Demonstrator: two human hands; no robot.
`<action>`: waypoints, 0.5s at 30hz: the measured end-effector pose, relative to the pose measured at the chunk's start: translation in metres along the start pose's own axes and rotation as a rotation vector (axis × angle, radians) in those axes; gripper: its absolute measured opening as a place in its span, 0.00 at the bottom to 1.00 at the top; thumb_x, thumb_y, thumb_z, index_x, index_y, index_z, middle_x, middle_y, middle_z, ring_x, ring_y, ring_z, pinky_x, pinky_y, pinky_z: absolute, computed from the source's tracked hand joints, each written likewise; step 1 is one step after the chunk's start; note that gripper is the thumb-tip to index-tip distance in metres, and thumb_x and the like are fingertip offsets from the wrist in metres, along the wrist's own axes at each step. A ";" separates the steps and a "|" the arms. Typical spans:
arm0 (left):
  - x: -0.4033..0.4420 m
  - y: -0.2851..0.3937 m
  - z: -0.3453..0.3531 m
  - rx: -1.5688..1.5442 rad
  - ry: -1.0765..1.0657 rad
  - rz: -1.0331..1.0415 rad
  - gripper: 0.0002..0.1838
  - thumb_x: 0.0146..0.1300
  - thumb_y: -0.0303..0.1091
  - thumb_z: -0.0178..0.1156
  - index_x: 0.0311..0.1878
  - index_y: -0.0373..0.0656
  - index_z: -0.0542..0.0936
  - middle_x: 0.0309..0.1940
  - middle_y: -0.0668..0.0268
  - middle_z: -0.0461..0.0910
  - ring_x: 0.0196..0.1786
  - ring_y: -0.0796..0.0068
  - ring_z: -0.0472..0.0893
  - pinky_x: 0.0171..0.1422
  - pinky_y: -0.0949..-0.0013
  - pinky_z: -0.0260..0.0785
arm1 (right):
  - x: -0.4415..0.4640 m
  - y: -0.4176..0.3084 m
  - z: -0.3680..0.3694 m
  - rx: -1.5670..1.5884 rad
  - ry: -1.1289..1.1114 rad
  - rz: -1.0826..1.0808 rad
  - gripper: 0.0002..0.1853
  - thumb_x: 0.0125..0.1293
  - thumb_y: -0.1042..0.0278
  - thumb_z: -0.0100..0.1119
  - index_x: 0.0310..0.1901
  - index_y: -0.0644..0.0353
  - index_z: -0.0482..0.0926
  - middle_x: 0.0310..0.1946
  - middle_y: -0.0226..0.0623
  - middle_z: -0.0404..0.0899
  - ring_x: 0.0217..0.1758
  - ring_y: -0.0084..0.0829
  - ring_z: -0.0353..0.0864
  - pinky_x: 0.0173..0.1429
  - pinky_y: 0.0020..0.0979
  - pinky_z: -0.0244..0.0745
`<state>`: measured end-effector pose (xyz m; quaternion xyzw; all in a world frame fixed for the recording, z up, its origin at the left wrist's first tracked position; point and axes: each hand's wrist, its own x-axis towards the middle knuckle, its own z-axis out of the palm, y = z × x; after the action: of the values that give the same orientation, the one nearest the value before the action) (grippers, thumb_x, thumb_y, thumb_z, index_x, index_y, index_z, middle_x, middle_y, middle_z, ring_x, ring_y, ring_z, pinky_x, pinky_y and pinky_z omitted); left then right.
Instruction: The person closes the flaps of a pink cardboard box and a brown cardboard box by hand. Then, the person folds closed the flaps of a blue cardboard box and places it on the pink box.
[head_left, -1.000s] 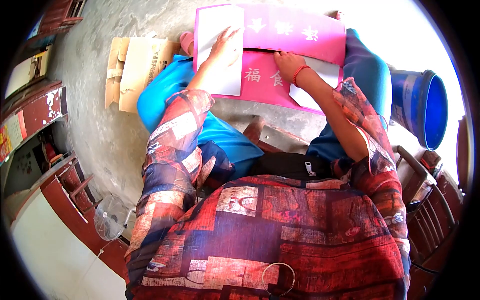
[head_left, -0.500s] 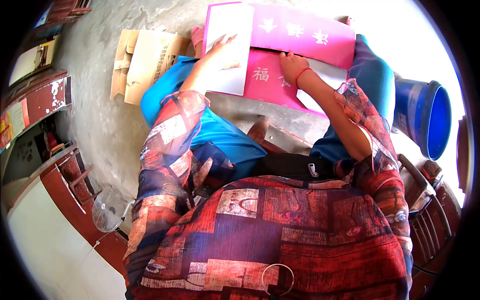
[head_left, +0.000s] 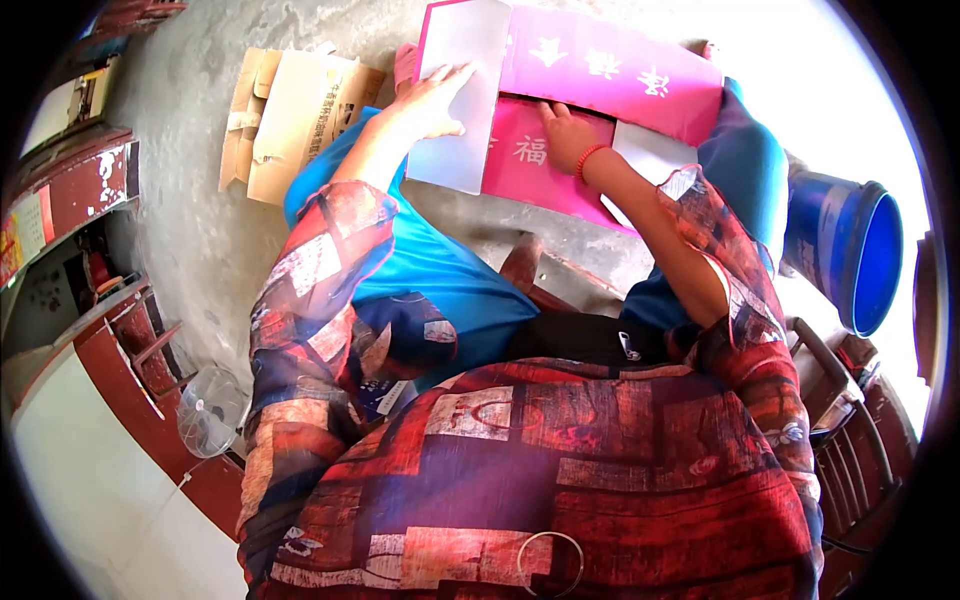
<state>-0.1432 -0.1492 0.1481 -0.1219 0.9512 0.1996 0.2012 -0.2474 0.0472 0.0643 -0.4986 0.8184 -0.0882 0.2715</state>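
A pink cardboard box (head_left: 625, 70) with white Chinese characters lies between my knees, its flaps folded over. A white inner flap (head_left: 455, 150) stands at its left end, and another pale flap (head_left: 652, 150) shows at the right. My left hand (head_left: 437, 103) rests on the left white flap with its fingers spread. At the dark gap between the two pink panels, my right hand (head_left: 568, 138) lies on the lower pink panel (head_left: 510, 160), fingertips at the gap's edge. Its fingers look stretched out, holding nothing visible. A red bead bracelet (head_left: 590, 160) circles the right wrist.
A brown cardboard carton (head_left: 305, 125) lies on the concrete floor (head_left: 200, 260) to the left. On the right lies a blue bucket (head_left: 835, 240), with a chair (head_left: 855, 450) below it. A fan (head_left: 212, 412) is at the lower left, beside red-brown furniture (head_left: 95, 190).
My right hand has slid left along the gap between the pink panels. My left hand has shifted slightly left and up, its fingers spread wider on the white flap.
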 end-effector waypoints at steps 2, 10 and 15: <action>0.009 -0.003 0.012 -0.018 0.023 -0.015 0.49 0.40 0.29 0.67 0.67 0.45 0.51 0.65 0.55 0.54 0.66 0.57 0.58 0.67 0.66 0.56 | 0.005 0.004 0.001 0.035 -0.009 0.009 0.34 0.52 0.77 0.48 0.63 0.63 0.54 0.60 0.55 0.57 0.45 0.48 0.76 0.47 0.39 0.73; 0.009 0.005 0.014 -0.120 0.104 0.039 0.47 0.41 0.31 0.66 0.67 0.45 0.54 0.66 0.55 0.53 0.68 0.60 0.56 0.68 0.67 0.53 | 0.009 -0.012 -0.016 -0.116 -0.112 0.012 0.28 0.57 0.73 0.48 0.61 0.67 0.57 0.53 0.53 0.66 0.50 0.39 0.76 0.48 0.34 0.74; 0.012 -0.007 0.002 -0.143 0.128 0.204 0.41 0.44 0.30 0.66 0.65 0.43 0.59 0.62 0.54 0.61 0.65 0.63 0.60 0.66 0.68 0.55 | 0.007 -0.018 -0.034 -0.214 -0.127 -0.014 0.26 0.59 0.69 0.47 0.59 0.70 0.59 0.50 0.51 0.71 0.52 0.37 0.75 0.49 0.34 0.75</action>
<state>-0.1507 -0.1566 0.1394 -0.0511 0.9529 0.2782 0.1097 -0.2544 0.0278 0.0978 -0.5350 0.8009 0.0297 0.2674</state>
